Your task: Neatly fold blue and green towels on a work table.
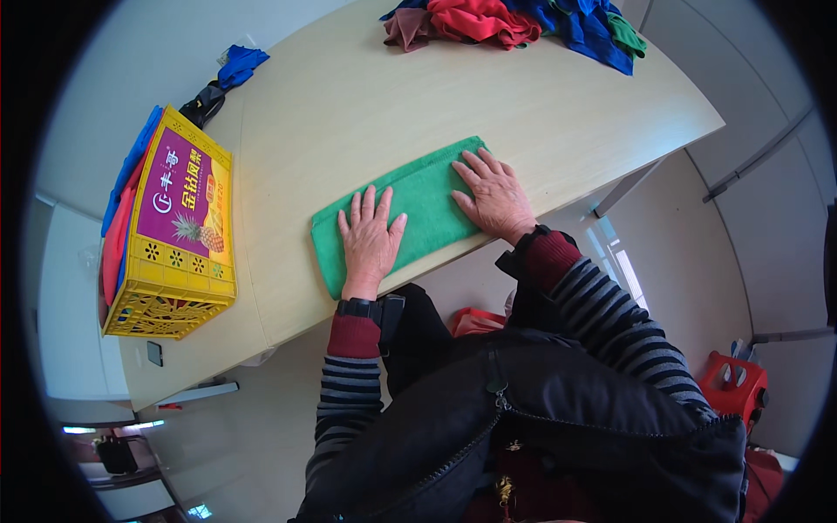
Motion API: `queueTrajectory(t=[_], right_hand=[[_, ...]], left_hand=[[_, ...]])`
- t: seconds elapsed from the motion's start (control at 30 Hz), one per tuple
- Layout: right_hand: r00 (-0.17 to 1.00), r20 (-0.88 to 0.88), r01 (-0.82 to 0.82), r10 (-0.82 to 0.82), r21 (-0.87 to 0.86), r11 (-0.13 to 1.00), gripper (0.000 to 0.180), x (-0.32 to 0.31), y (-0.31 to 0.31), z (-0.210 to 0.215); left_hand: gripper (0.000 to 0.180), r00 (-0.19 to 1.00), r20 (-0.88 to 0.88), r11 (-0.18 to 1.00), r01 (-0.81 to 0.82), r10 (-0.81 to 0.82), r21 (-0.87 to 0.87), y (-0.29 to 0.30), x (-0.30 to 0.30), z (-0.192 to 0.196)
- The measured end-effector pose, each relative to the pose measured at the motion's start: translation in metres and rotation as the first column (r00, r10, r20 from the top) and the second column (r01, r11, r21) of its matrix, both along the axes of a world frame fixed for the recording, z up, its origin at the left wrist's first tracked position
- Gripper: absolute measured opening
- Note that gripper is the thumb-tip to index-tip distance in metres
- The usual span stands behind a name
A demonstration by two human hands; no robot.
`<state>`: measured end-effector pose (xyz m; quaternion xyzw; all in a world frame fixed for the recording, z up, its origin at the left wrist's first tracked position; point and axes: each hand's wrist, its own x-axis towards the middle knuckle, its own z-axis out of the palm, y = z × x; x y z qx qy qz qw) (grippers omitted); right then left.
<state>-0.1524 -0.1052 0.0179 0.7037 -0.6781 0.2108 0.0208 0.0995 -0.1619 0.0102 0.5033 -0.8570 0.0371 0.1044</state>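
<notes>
Pale table (366, 96), green towel (410, 209) at near edge, left hand (370, 241) & right hand (493, 196) flat, open, gripping nothing.

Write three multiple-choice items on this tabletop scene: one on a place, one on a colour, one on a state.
1. Where does the yellow crate stand?
A. at the table's left end
B. beside the cloth pile
C. on the floor

2. What colour is the folded towel under the hands?
A. red
B. green
C. blue

3. How do the left hand and right hand rest?
A. clenched in fists
B. lifting the towel
C. flat, palms down on it

Answers: 1 A, the crate sits at the table end on the person's left. 2 B, the towel is plain green. 3 C, both hands lie open with spread fingers on the towel.
</notes>
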Motion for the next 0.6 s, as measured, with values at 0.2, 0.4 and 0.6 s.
queueTrajectory(t=[0.2, 0.4, 0.6], right_hand=[[0.998, -0.054, 0.013, -0.013, -0.003, 1.0, 0.059, 0.003, -0.005, -0.004], [0.996, -0.086, 0.032, -0.029, 0.029, 0.999, 0.06, 0.0, -0.004, -0.008], [0.993, -0.092, 0.08, -0.074, 0.059, 0.995, 0.061, -0.006, -0.007, -0.008]], left_hand=[[0.061, 1.0, -0.019, 1.0, 0.0, 0.0, 0.01, 0.001, 0.003, 0.003], [0.062, 1.0, -0.009, 1.0, -0.002, 0.002, 0.004, -0.004, 0.005, -0.002], [0.061, 0.998, -0.019, 0.998, -0.065, 0.064, -0.016, -0.015, 0.034, -0.008]])
